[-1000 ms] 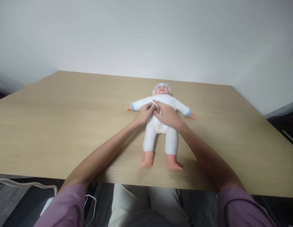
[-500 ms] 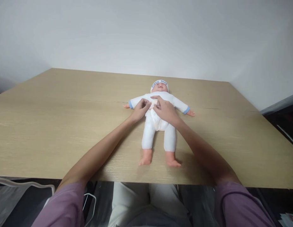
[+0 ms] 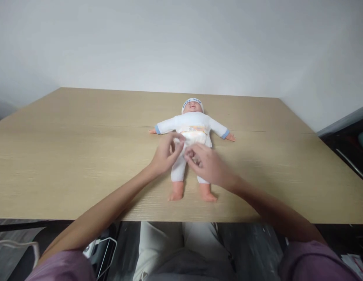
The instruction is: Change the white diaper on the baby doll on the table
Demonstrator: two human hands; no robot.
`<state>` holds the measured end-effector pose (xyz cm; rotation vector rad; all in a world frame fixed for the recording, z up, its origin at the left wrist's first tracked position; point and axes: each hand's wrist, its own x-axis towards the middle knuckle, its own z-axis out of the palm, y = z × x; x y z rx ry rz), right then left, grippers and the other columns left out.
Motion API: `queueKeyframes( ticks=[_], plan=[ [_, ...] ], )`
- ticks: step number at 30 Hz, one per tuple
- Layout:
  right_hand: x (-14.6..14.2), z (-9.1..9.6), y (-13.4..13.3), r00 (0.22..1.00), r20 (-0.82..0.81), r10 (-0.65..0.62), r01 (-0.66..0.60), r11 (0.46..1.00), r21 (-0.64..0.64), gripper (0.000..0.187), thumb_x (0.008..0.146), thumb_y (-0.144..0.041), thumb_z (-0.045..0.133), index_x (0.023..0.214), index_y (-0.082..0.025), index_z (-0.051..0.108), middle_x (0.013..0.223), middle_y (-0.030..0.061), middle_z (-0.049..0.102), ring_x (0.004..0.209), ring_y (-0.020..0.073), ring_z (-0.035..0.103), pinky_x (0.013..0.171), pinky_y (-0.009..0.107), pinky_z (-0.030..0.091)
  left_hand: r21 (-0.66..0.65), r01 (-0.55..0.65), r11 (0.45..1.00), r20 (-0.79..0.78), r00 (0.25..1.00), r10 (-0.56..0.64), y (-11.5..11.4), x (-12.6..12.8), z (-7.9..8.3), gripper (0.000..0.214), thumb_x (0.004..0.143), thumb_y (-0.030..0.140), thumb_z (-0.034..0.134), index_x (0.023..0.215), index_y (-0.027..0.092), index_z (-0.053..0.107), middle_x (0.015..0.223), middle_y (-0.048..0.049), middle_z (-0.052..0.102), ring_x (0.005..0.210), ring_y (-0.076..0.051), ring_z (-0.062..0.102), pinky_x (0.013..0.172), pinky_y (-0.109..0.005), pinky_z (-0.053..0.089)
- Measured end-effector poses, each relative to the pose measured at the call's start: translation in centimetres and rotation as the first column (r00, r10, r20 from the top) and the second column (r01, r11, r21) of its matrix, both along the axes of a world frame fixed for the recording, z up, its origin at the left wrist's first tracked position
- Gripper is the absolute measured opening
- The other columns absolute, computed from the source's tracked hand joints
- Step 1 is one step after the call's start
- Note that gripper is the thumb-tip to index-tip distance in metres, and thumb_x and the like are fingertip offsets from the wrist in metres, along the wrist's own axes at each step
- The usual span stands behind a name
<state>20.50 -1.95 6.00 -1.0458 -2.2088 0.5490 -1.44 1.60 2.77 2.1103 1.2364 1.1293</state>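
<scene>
A baby doll (image 3: 194, 119) lies on its back on the table, arms spread and feet toward me. It wears a white suit with blue cuffs and a lettered headband. Around its hips is a white diaper (image 3: 196, 136) with a printed waistband. My left hand (image 3: 166, 154) is over the doll's hip on the left, thumb and forefinger curved with a small gap between the tips. Over the doll's thighs, my right hand (image 3: 209, 162) has loosely bent fingers, blurred by motion. I see nothing held in either hand. Both hands hide the lower diaper and upper legs.
The wide wooden table (image 3: 82, 156) reaches back to a pale wall (image 3: 169, 47). At the right stands a dark shelf (image 3: 348, 144) with items in it. Below the front edge are my legs (image 3: 161, 246) and a white cable (image 3: 23, 244) at the left.
Both hands have come off the doll's waist and moved down toward its thighs, nearer to me. The printed waistband of the diaper now shows. The camera view has shifted slightly.
</scene>
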Motion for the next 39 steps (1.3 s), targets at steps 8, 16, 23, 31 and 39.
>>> queueKeyframes(
  ticks=[8, 16, 23, 31, 39],
  plan=[
    [3.7, -4.0, -1.0, 0.973, 0.131, -0.19, 0.205, 0.973, -0.111, 0.004, 0.107, -0.025, 0.066, 0.111, -0.024, 0.065, 0.092, 0.0017, 0.078, 0.085, 0.0222, 0.073, 0.078, 0.034, 0.05, -0.081, 0.098, 0.992, -0.38, 0.917, -0.121, -1.6, -0.6, -1.5, 0.034, 0.112, 0.051, 0.052, 0.097, 0.026, 0.069, 0.095, -0.0047, 0.079, 0.095, -0.029, 0.069, 0.094, -0.048, 0.042],
    [2.6, -5.9, -0.3, 0.945, 0.225, -0.239, 0.235, 0.971, 0.045, 0.01, 0.107, -0.029, 0.068, 0.099, -0.024, 0.064, 0.097, 0.0053, 0.074, 0.085, 0.0249, 0.07, 0.075, 0.037, 0.05, -0.052, 0.027, 0.998, -0.328, 0.944, -0.042, 0.0, 0.6, -2.8, 0.044, 0.103, 0.059, 0.07, 0.084, 0.025, 0.051, 0.079, -0.0007, 0.069, 0.079, -0.026, 0.064, 0.09, -0.045, 0.043],
    [2.6, -6.5, -1.3, 0.932, 0.238, -0.273, 0.253, 0.961, 0.11, 0.017, 0.109, -0.034, 0.065, 0.122, -0.026, 0.071, 0.122, 0.0128, 0.075, 0.112, 0.0344, 0.073, 0.084, 0.046, 0.058, -0.029, 0.053, 0.998, -0.268, 0.962, -0.058, -0.2, 0.2, -3.1, 0.035, 0.106, 0.049, 0.068, 0.083, 0.024, 0.059, 0.088, -0.0034, 0.069, 0.09, -0.027, 0.064, 0.094, -0.047, 0.045],
    [2.5, -6.7, -1.9, 0.946, 0.161, -0.282, 0.261, 0.955, 0.141, 0.025, 0.107, -0.031, 0.066, 0.13, -0.024, 0.072, 0.134, 0.0155, 0.072, 0.119, 0.0355, 0.073, 0.095, 0.051, 0.063, 0.027, 0.123, 0.992, -0.164, 0.979, -0.117, 0.0, -0.2, -3.3, 0.028, 0.107, 0.047, 0.067, 0.093, 0.023, 0.067, 0.125, -0.0108, 0.07, 0.118, -0.031, 0.065, 0.107, -0.049, 0.051],
    [2.2, -6.5, -2.1, 0.952, 0.143, -0.27, 0.26, 0.962, 0.084, 0.031, 0.108, -0.032, 0.063, 0.135, -0.02, 0.071, 0.149, 0.0161, 0.07, 0.132, 0.0373, 0.069, 0.109, 0.054, 0.059, 0.051, 0.148, 0.988, -0.166, 0.976, -0.138, -0.3, 0.0, -2.7, 0.021, 0.109, 0.04, 0.065, 0.098, 0.022, 0.069, 0.122, -0.0089, 0.076, 0.113, -0.028, 0.065, 0.102, -0.045, 0.048]
  ],
)
